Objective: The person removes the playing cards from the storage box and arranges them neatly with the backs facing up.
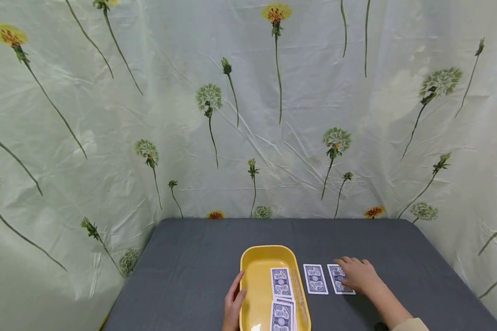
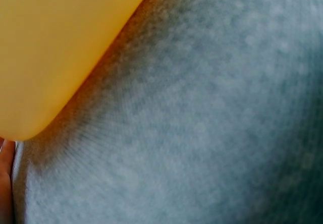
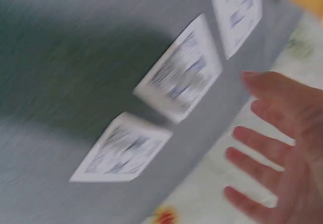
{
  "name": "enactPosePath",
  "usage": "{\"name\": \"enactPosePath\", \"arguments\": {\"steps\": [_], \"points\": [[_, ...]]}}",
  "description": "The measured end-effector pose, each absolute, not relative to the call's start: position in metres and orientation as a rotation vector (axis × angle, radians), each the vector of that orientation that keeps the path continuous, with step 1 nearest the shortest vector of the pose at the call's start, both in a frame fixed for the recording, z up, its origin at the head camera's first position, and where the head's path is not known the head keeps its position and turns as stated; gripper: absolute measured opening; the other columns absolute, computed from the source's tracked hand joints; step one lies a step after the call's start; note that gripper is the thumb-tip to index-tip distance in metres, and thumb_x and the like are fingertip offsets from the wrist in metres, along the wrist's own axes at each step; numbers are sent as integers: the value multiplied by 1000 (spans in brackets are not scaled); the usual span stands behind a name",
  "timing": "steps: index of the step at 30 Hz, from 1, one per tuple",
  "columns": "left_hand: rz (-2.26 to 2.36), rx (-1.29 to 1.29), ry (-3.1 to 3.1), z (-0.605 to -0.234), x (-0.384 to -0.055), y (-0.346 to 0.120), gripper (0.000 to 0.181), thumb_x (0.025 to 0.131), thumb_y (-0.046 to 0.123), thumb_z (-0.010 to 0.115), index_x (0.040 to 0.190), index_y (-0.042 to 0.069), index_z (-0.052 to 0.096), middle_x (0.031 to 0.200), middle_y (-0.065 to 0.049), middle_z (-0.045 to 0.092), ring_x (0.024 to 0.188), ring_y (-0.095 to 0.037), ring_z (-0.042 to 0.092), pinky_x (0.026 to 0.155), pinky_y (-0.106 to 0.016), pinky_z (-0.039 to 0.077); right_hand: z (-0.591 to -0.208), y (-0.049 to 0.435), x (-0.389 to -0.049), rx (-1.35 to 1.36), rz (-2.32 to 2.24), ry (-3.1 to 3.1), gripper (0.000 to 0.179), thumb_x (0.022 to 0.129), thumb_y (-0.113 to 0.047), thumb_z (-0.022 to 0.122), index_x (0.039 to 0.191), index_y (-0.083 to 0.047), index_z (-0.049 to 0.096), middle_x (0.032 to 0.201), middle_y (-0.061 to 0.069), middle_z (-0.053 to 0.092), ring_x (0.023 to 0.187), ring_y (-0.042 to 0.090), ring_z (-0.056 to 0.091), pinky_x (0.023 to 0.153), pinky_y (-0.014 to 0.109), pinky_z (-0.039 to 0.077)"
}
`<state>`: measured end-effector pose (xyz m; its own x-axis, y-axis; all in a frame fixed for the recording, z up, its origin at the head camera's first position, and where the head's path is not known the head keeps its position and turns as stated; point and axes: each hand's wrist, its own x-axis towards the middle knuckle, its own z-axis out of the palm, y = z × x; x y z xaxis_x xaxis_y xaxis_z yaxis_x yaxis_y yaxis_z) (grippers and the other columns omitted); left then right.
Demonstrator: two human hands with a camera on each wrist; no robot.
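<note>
A yellow tray (image 1: pixel 257 266) stands on the dark grey table, with several blue-backed playing cards (image 1: pixel 281 282) lying face down in its right half. My left hand (image 1: pixel 233 303) holds the tray at its left side, thumb at the rim and fingers along the outer wall. In the left wrist view only a bit of that hand (image 2: pixel 6 178) shows by the tray's corner (image 2: pixel 45 82). My right hand (image 1: pixel 359 275) hovers over a face-down card (image 1: pixel 337 274), fingers loosely spread and holding nothing. Left of it lies another card (image 1: pixel 315 279). The right wrist view shows a third card (image 3: pixel 121 151), hidden behind the hand from above.
The grey table (image 1: pixel 190 266) runs back to a pale curtain (image 1: pixel 174 115) printed with dandelions, which also hangs along both sides. A small dark object (image 1: pixel 381 327) sits at the bottom edge beside the right sleeve (image 1: pixel 412 324).
</note>
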<state>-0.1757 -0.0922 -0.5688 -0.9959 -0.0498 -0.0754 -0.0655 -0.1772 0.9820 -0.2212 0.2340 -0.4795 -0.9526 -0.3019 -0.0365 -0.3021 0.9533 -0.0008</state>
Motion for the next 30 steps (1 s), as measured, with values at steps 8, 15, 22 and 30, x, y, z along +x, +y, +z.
{"name": "enactPosePath", "arguments": {"steps": [8, 15, 22, 30], "points": [[2392, -139, 2009, -568, -175, -92, 52, 94, 23, 45, 142, 9, 31, 147, -20, 26, 127, -31, 39, 97, -35, 42, -477, 165, -210, -905, -103, 3327, 29, 76, -29, 69, 100, -15, 63, 97, -1, 64, 91, 19, 61, 79, 40, 47], [2380, -149, 2025, -569, -175, -93, 52, 94, 24, 46, 141, 9, 32, 147, -21, 26, 125, -30, 40, 97, -35, 42, -495, 125, -195, -1231, -266, 3329, 44, 70, -30, 72, 108, -14, 59, 103, -1, 62, 92, 16, 60, 77, 34, 49], [2402, -71, 2059, -571, -176, -93, 52, 94, 22, 46, 140, 4, 32, 145, -24, 27, 122, -23, 44, 90, -22, 44, -509, 107, -179, -1256, -128, 3088, 70, 70, -51, 68, 124, -11, 50, 121, 4, 57, 108, 19, 55, 87, 36, 47], [2430, -23, 2011, -571, -176, -95, 53, 94, 21, 46, 141, 1, 30, 146, -25, 24, 119, -13, 45, 88, -18, 43, -522, 102, -172, -1212, 114, 2977, 85, 69, -74, 51, 127, -11, 49, 127, 11, 54, 111, 24, 55, 84, 38, 46]]}}
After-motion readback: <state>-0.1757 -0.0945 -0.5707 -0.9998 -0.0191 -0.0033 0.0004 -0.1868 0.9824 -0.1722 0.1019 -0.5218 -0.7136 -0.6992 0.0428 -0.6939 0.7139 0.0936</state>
